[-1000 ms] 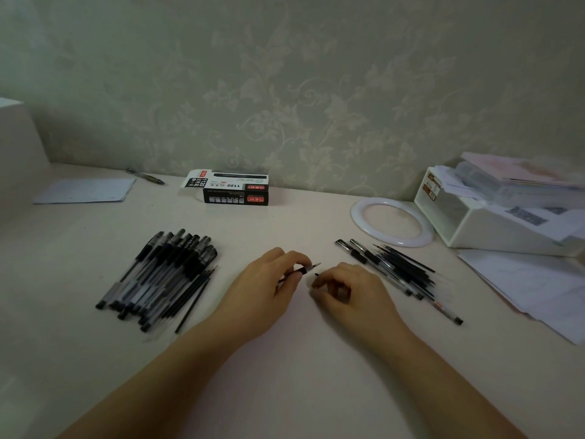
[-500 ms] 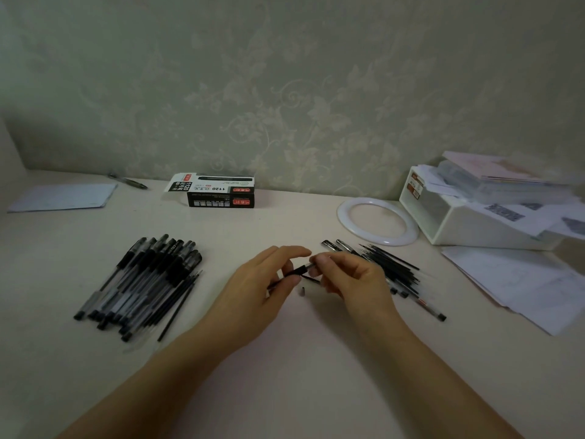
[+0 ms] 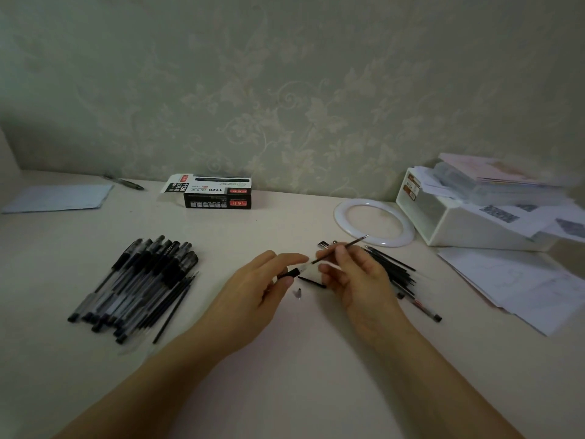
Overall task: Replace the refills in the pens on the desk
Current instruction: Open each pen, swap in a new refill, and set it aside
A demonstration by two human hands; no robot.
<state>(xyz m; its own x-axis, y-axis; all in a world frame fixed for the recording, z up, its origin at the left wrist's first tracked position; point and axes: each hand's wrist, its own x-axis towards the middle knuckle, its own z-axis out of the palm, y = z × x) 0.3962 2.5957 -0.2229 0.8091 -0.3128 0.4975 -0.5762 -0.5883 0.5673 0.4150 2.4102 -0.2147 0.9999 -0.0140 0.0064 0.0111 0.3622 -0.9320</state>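
Observation:
My left hand [image 3: 253,293] grips a pen barrel [image 3: 292,272] with a black grip section, its open end facing right. My right hand [image 3: 354,274] pinches a thin black refill [image 3: 348,247] that slants up to the right, its lower end just clear of the barrel's mouth. On the desk between my hands lie a small pen tip piece [image 3: 298,293] and a short black part [image 3: 311,282]. A heap of black pens [image 3: 139,280] sits at the left. A smaller pile of refills and pens [image 3: 395,270] lies behind my right hand.
A black and white pen box [image 3: 215,193] stands by the wall. A white ring [image 3: 373,226] lies at the right, beside a white bin [image 3: 459,223] stacked with papers. Loose sheets [image 3: 522,280] cover the desk's right side. A paper [image 3: 57,198] and a lone pen [image 3: 123,182] lie far left.
My right hand has drawn the refill out of the barrel and up to the right. The tip piece now lies on the desk.

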